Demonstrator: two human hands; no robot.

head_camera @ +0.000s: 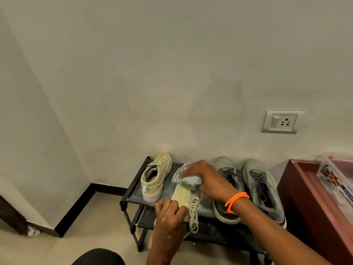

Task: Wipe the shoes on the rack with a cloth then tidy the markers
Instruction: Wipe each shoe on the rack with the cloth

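While the left hand (170, 213) grips the light, floppy cream sneaker (184, 196) at its heel, the right hand (202, 175) clutches the soft cloth (188, 178), likely best bunched.

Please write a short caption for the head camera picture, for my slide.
Left hand holds a cream shoe on the rack while the right hand wipes it with a cloth.

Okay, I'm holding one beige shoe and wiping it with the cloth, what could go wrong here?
The loose laces dangle below the beige shoe that your left hand holds at the rack's front edge; they may snag there. Your right hand and cloth work close to the grey shoe and might nudge it.
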